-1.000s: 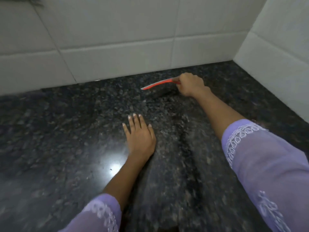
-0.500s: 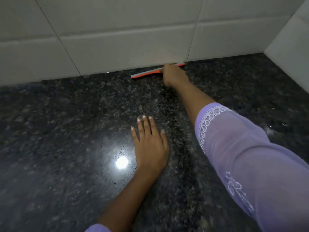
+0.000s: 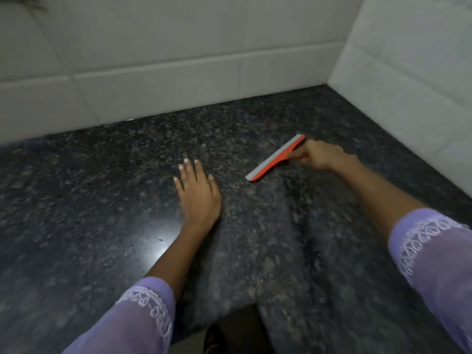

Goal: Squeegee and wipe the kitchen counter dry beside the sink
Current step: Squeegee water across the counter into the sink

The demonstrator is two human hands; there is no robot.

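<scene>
two hands on counter (image 3: 89, 200) | right hand (image 3: 319, 155) fingers grip squeegee (image 3: 277, 158) | left hand (image 3: 198, 195) flat, fingers straight | tiled walls (image 3: 178, 72) nearby

White tiled walls (image 3: 158, 80) meeting in a corner, a lamp's glare (image 3: 153, 236) on polished dark stone.

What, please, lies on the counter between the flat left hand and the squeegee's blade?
Only bare counter, in the head view, between left hand and squeegee.

No readable text, label, brand, number or sign anywhere in view.
</scene>
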